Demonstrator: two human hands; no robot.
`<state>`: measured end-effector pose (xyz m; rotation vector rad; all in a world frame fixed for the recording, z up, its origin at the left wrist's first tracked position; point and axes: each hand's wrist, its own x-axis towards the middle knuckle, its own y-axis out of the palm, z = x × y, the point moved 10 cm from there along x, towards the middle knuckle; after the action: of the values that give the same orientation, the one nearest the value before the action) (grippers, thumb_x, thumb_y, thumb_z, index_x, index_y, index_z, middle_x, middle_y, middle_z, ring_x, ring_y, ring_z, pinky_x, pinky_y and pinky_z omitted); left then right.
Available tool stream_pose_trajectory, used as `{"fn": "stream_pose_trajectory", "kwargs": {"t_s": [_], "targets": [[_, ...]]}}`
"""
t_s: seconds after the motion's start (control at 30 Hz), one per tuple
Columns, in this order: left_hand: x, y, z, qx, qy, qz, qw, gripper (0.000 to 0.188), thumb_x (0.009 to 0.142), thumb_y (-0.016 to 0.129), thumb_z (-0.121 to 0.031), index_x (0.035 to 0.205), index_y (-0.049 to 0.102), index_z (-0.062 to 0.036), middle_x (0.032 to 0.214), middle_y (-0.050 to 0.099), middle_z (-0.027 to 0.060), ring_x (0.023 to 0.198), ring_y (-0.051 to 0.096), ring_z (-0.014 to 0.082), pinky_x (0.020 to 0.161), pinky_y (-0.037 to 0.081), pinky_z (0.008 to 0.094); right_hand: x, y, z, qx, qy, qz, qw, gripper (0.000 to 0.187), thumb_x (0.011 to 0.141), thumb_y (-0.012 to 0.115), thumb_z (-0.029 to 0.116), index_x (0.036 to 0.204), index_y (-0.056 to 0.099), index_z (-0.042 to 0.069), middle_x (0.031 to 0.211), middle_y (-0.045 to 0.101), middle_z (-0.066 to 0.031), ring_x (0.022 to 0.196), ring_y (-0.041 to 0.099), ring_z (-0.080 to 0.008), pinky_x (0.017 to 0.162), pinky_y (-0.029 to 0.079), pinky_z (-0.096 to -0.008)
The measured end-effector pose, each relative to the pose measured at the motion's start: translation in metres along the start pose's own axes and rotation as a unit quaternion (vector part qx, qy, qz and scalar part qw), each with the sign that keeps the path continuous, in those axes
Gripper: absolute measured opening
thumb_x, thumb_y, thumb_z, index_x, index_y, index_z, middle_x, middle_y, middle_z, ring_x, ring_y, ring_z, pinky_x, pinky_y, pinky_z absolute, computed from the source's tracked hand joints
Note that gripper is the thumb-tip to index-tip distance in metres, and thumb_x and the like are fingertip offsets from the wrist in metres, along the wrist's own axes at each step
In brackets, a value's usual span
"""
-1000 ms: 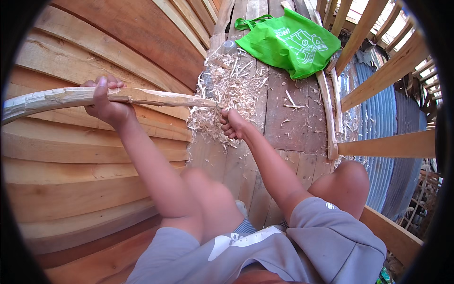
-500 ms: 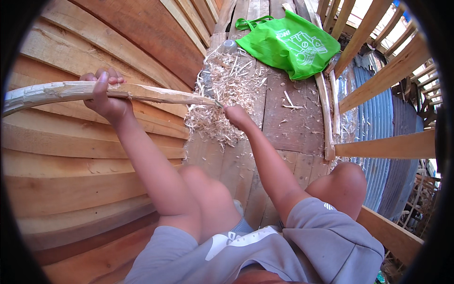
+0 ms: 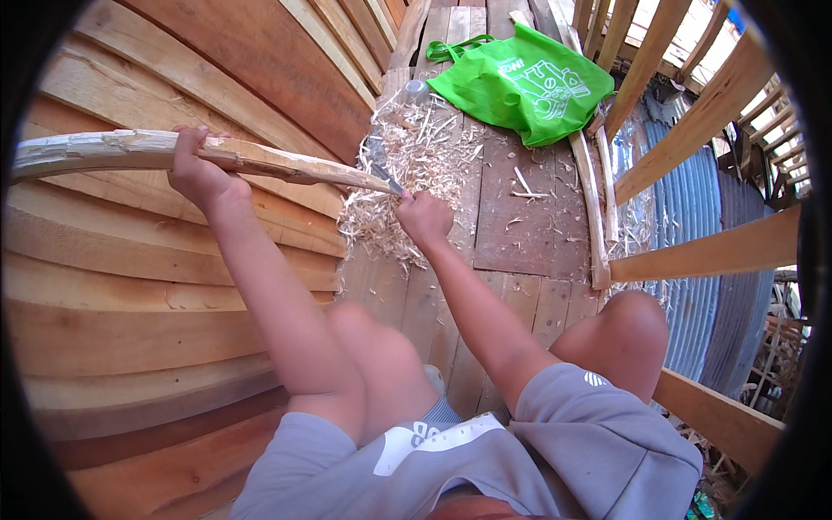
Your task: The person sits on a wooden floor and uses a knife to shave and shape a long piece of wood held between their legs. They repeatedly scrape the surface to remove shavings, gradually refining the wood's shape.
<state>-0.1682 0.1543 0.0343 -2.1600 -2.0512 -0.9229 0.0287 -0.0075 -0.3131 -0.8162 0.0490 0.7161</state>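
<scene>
A long, curved, peeled wooden pole [image 3: 286,165] stretches from the left edge of the view to the middle, its thinner end pointing right. My left hand [image 3: 206,180] is wrapped round it from below, near the plank wall. My right hand [image 3: 426,217] is closed on a knife [image 3: 389,178], whose handle is hidden in the fist. The grey blade lies against the pole's thin tip. Beneath that tip, a heap of pale wood shavings [image 3: 425,147] covers the floorboards.
A wall of overlapping planks [image 3: 147,334] rises on the left. Farther ahead lie a green cloth bag [image 3: 529,87] and a clear plastic cup [image 3: 416,91]. A wooden railing [image 3: 702,256] runs along the right, with corrugated metal sheets [image 3: 685,217] beyond it. My bent knees flank the floorboards.
The pole has turned slightly and its left part sits higher. My right hand has shifted a little left, its wrist has turned, and more of the knife blade shows.
</scene>
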Motion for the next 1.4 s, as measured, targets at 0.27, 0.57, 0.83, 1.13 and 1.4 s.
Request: {"fn": "stream_pose_trajectory", "kwargs": {"t_s": [0.27,0.57,0.83,1.13,1.4], "targets": [[-0.018,0.02,0.001,-0.054,0.041,0.1,0.993,0.03,0.075,0.055,-0.008,0.104,0.052,-0.0074,0.072,0.043,0.0018,0.059,0.044,0.0131,0.055,0.039,0.0273,0.019,0.035,-0.033,0.095,0.034,0.072,0.992,0.044,0.096,0.048,0.037,0.104,0.07,0.001,0.091,0.071,-0.0239,0.091,0.069,-0.04,0.08,0.052,-0.0454],[-0.027,0.043,0.001,-0.108,0.028,0.195,0.975,0.032,0.073,0.056,-0.009,0.104,0.053,-0.0083,0.07,0.041,0.0007,0.059,0.043,0.0124,0.056,0.039,0.0262,0.031,0.091,-0.028,0.304,0.09,0.172,0.933,0.047,0.098,0.049,0.039,0.105,0.07,-0.002,0.092,0.07,-0.0203,0.089,0.066,-0.0343,0.081,0.048,-0.0428],[-0.04,0.062,0.0,-0.112,0.02,0.245,0.963,0.032,0.074,0.057,-0.01,0.105,0.052,-0.0079,0.069,0.04,0.0004,0.06,0.043,0.0122,0.057,0.039,0.0249,0.021,0.105,-0.024,0.413,0.124,0.239,0.87,0.053,0.098,0.049,0.053,0.083,0.061,0.003,0.061,0.051,-0.0049,0.048,0.046,-0.0177,0.045,0.036,-0.0377],[-0.044,0.073,-0.001,-0.097,0.029,0.256,0.961,0.032,0.074,0.058,-0.011,0.105,0.051,-0.0072,0.068,0.039,0.0,0.06,0.042,0.0118,0.057,0.038,0.0245,0.0,0.114,-0.004,0.49,0.176,0.406,0.751,0.061,0.097,0.036,0.067,0.061,0.027,0.019,0.049,0.022,0.0073,0.039,0.014,-0.0084,0.037,0.01,-0.0283],[-0.038,0.068,0.003,-0.106,0.027,0.256,0.96,0.032,0.074,0.058,-0.011,0.105,0.051,-0.0072,0.069,0.039,0.0004,0.059,0.042,0.0118,0.057,0.038,0.0243,-0.013,0.089,0.025,0.608,0.192,0.475,0.607,0.061,0.097,0.039,0.064,0.059,0.028,0.018,0.046,0.022,0.0069,0.036,0.015,-0.0083,0.035,0.01,-0.0265]]}}
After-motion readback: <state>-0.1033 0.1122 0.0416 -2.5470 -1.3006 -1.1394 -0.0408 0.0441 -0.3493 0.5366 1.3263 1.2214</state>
